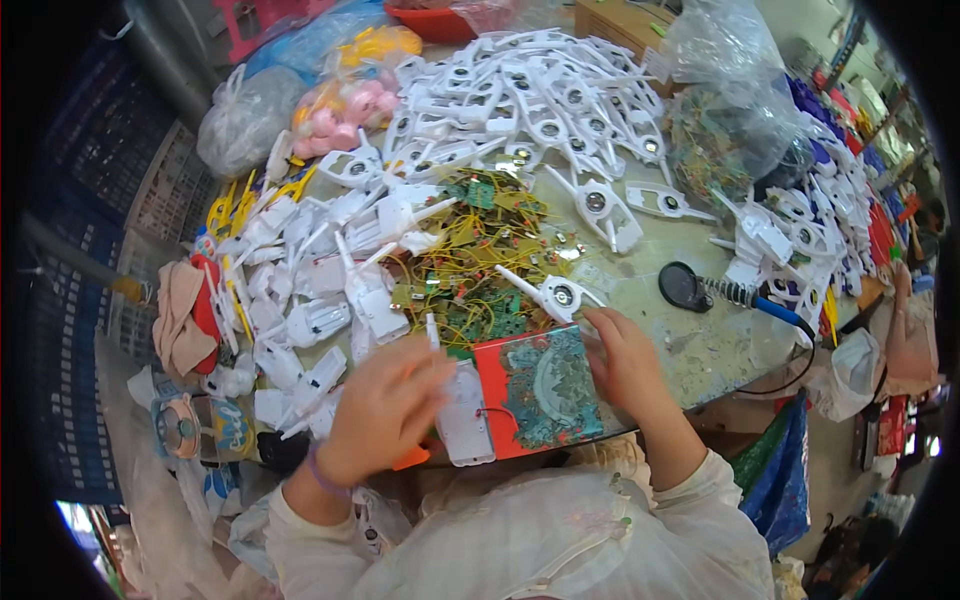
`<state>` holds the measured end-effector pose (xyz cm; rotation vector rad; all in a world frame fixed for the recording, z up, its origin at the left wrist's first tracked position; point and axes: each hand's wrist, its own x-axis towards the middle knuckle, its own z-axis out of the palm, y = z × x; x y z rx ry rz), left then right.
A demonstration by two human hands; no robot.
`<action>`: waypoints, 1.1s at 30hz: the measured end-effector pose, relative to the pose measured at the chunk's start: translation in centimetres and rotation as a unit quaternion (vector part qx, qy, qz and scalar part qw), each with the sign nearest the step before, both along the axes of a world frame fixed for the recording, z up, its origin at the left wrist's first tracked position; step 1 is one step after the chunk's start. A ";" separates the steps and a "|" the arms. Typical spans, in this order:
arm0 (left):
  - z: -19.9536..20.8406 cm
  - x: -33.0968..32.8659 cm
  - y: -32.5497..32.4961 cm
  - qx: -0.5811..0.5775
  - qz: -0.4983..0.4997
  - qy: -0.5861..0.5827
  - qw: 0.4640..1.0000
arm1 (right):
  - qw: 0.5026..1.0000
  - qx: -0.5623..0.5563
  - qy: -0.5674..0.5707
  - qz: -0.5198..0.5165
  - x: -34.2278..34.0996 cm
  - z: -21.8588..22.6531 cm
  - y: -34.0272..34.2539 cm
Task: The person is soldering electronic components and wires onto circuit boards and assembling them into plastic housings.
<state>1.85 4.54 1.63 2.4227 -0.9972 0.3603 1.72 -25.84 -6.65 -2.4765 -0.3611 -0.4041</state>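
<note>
My left hand (385,405) is smeared by motion over the left edge of a red board (493,375). Beside it, on the board's left side, lies a white plastic housing (465,415) with a short red wire. The board's grey-green worn face (550,385) carries a curved pale mark. At its right edge, my right hand (628,365) has its fingers curled at the end of a white plastic shell (562,297) with a round speaker, seemingly gripping it. Just beyond the board, small circuit boards with yellow wires (475,270) lie heaped.
A large pile of white shells (530,100) fills the back, with white housings (310,290) on the left. To the right are a blue-handled soldering iron (775,308) and a round black dish (685,287). Clear plastic bags (725,120) stand behind. A jar (215,425) sits at near left.
</note>
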 end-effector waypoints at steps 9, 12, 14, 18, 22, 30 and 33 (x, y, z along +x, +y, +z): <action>-3.2 10.3 -3.8 0.040 -0.004 0.032 0.999 | 0.975 0.166 0.038 -0.141 -1.0 0.4 -0.4; -4.4 11.7 -5.2 0.093 0.057 -0.024 0.994 | 0.942 0.283 0.079 -0.161 -0.8 -1.1 -2.0; -4.4 11.9 -5.6 0.126 0.056 -0.028 0.990 | 0.921 0.333 0.121 -0.164 -0.6 -1.3 -2.3; -4.7 11.8 -5.9 0.162 0.039 -0.051 0.985 | 0.956 0.234 0.077 -0.157 -0.7 -1.6 -2.6; -5.0 11.3 -6.3 0.168 0.048 -0.071 0.982 | 0.960 0.220 0.059 -0.160 -0.8 -1.3 -2.2; -3.0 12.2 -4.8 0.014 0.062 0.051 0.997 | 0.959 0.250 0.009 -0.133 -1.2 -0.8 -1.9; -2.6 12.7 -2.7 -0.153 0.144 0.220 0.952 | 0.964 0.240 -0.023 -0.115 -1.2 -0.2 -1.9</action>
